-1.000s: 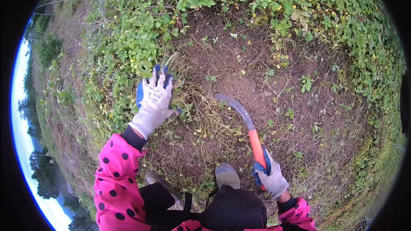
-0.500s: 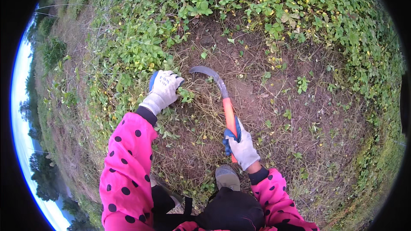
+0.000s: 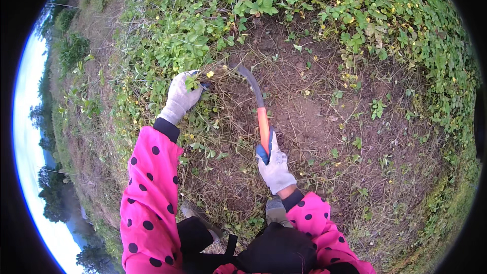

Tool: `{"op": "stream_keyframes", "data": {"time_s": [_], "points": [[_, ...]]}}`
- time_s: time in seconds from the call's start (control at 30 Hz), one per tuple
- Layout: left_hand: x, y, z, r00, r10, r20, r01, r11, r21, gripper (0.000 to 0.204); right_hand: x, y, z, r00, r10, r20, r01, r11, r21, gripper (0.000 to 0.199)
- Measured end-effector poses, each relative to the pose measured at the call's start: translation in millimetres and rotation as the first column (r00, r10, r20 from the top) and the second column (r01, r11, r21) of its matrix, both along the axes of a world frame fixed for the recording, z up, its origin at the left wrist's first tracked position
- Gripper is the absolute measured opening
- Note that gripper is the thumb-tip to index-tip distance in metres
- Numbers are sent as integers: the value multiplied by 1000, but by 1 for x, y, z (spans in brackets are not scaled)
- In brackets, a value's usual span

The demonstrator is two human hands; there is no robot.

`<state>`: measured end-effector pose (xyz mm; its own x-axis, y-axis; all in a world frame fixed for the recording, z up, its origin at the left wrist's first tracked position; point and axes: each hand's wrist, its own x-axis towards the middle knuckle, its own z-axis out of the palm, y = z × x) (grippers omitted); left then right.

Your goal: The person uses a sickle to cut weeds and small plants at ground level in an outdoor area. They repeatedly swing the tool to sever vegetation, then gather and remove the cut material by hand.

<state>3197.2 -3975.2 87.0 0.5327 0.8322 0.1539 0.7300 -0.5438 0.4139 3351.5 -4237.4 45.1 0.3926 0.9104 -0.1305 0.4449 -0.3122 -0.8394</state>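
Orange-handled curved steel sickle (image 3: pixel 256 106) gripped in gloved right hand (image 3: pixel 275 167), blade far-left at weed base | gloved left hand (image 3: pixel 181 97) clutching green leafy weeds (image 3: pixel 195 78) (taut for cutting, likely) | bare brown soil (image 3: pixel 324 116) right.

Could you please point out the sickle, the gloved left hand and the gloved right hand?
sickle (image 3: pixel 263 124), head view, on its orange handle.
left hand (image 3: pixel 181 96), head view, on the back of the glove, gripping green plants.
right hand (image 3: pixel 275 167), head view, on the back of the glove.
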Motion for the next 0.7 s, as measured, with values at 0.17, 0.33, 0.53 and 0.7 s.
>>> {"op": "stream_keyframes", "data": {"time_s": [0.17,0.33,0.53,0.7], "points": [[-69,-3,-7,919,393,-11,-382,887,-260,36,19,-126,28,914,111,-389,-213,950,-230,66],[-60,-31,19,982,145,124,-131,985,-115,32,37,-18,42,767,-294,-570,147,946,-289,60],[-93,-4,41,680,464,-568,-562,827,4,27,7,36,6,980,2,-197,-22,995,-98,63],[-173,22,-2,627,751,-208,-777,621,-102,60,2,-50,11,916,60,-398,-171,953,-250,64]]}}
